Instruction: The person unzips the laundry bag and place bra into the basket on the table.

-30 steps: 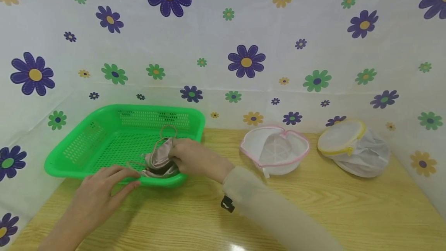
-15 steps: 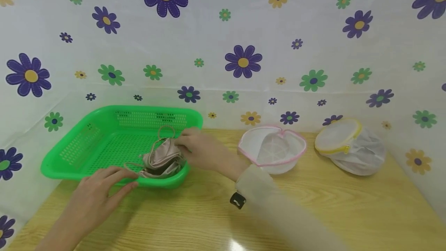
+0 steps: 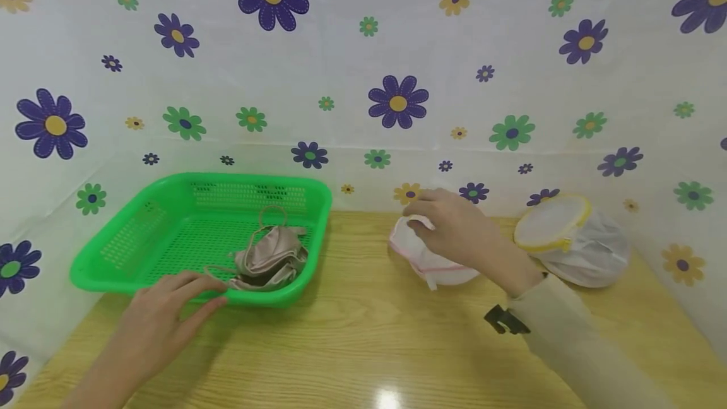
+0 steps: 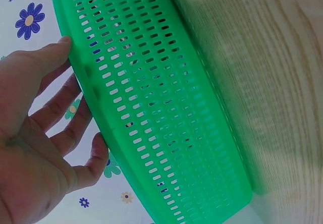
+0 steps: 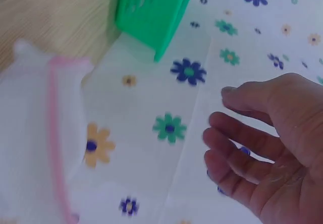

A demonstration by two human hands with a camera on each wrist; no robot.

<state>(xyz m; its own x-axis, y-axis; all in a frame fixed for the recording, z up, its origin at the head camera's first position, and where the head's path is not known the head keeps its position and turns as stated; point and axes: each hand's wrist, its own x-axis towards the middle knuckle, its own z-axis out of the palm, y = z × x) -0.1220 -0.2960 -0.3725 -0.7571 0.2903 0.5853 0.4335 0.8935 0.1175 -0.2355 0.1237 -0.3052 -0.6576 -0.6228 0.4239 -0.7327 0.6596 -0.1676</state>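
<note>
My left hand (image 3: 170, 308) holds the near rim of the green plastic basket (image 3: 267, 298), fingers over the rim and thumb outside in the left wrist view. Crumpled in the basket's near right corner lies a shiny taupe satin garment (image 3: 272, 254) with thin straps. My right hand (image 3: 454, 226) hovers over an unzipped white mesh laundry bag (image 3: 445, 276) with pink trim, hiding much of its opening in the head view. Nothing is between its loosely bent fingers (image 5: 242, 138), which are apart from the bag in the right wrist view.
Farther right, a second white mesh laundry bag (image 3: 602, 251) with a yellow zip leans against the flower-patterned sheet (image 3: 341, 55) behind. Everything stands on a wood-grain table (image 3: 352, 333).
My right hand has let go of the satin garment in the basket and moved right, over the pink-trimmed bag. The left hand has stayed at the rim.
</note>
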